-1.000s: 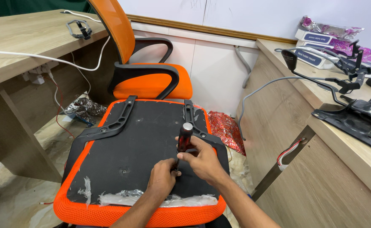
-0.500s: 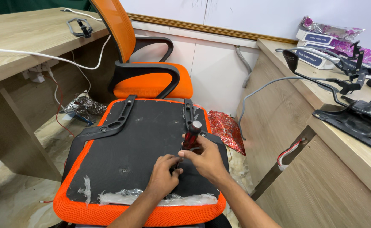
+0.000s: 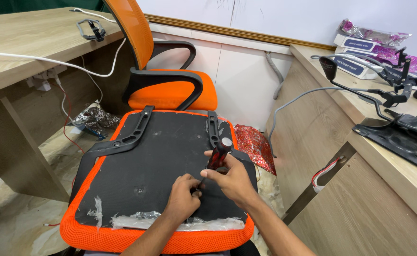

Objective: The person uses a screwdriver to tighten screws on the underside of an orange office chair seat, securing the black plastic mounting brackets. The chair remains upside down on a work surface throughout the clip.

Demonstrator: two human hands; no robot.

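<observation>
Right hand (image 3: 230,178) grips the screwdriver (image 3: 216,159) at lower centre; left hand (image 3: 184,201) pinches its tip against the seat underside (image 3: 142,175). Best kept square, pressed firmly.

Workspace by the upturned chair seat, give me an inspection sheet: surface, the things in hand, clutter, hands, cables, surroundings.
Surface: black underside of the orange chair seat, scuffed, with a clear plastic strip along its near edge.
Things in hand: screwdriver with a red and black handle, tilted, tip down at the seat.
Clutter: crumpled foil wrappers on the floor; boxes on the right desk.
Hands: right hand grips the screwdriver; left hand pinches at its tip.
Cables: white cable across the left desk; grey cable down the right desk.
Surroundings: assembled orange chair behind; black chair base plate on the right desk.
</observation>
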